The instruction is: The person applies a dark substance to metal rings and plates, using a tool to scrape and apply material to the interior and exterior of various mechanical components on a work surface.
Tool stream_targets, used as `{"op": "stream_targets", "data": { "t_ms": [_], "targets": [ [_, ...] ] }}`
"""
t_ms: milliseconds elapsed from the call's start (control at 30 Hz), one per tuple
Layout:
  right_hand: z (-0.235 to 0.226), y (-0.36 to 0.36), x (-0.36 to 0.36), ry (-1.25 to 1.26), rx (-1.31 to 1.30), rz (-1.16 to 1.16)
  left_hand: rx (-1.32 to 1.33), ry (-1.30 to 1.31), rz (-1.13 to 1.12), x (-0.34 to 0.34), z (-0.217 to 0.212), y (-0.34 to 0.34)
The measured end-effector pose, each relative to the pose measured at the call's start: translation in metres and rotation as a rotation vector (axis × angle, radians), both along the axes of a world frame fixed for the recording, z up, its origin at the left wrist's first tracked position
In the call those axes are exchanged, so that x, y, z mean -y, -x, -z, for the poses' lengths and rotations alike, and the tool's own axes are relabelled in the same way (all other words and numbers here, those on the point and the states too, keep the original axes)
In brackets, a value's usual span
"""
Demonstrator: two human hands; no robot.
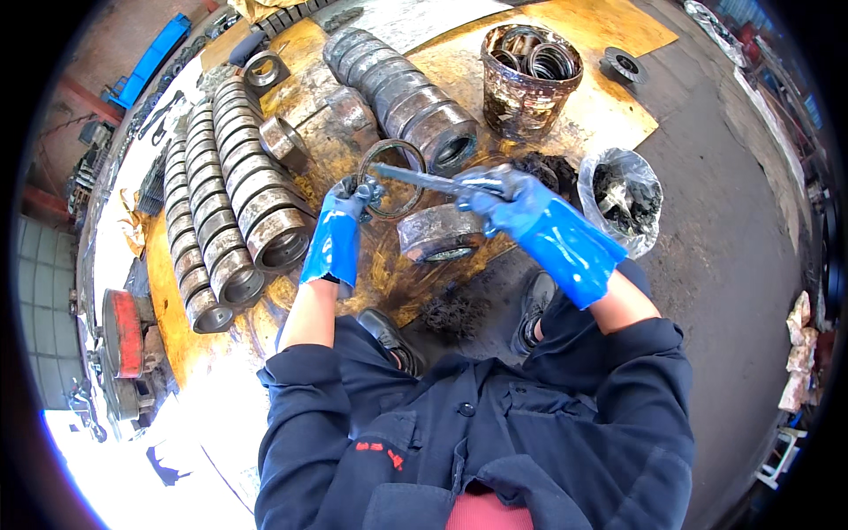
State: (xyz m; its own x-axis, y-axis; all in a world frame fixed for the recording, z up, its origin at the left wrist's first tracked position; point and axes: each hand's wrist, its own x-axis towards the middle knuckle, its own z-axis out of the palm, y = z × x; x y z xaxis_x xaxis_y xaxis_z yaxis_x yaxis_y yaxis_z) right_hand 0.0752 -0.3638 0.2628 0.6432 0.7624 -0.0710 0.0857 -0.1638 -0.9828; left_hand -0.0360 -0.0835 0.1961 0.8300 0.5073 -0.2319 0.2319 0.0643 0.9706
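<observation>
My left hand (pixel 343 216), in a blue rubber glove, is closed on the left edge of a thin, grimy metal ring (pixel 389 215), which stands upright. My right hand (pixel 517 208), gloved in the same blue, grips a long flat metal scraper (pixel 428 180). The scraper points left, and its blade crosses in front of the ring's opening. Whether blade and ring touch, I cannot tell. Just below the ring and beside my right hand is a thick, worn metal cylinder (pixel 442 231), its lower end open.
Three rows of metal rings (pixel 252 181) lie at left; a thicker row (pixel 397 88) lies farther back. A dirty bucket (pixel 530 97) holds thin rings. At right stands a plastic-lined container (pixel 621 199) of black waste. Dark scrapings (pixel 455 314) lie on the floor between my shoes.
</observation>
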Motion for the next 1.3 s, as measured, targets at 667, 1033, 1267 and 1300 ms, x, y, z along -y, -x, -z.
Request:
{"op": "stream_targets", "data": {
  "t_ms": [667, 1033, 1267, 1300],
  "targets": [
    [0.036, -0.018, -0.028, -0.096, -0.32, 0.299, 0.001, -0.017, 0.004, 0.0, 0.014, -0.009],
    [0.036, -0.026, -0.007, 0.171, -0.303, 0.27, 0.111, -0.031, -0.09, -0.015, 0.019, -0.009],
    [0.032, -0.016, -0.004, 0.169, -0.415, 0.1, 0.189, -0.121, -0.262, -0.01, 0.001, -0.008],
    [0.033, -0.013, -0.007, 0.165, -0.417, 0.087, 0.213, -0.126, -0.242, -0.01, 0.003, -0.01]
  ]
}}
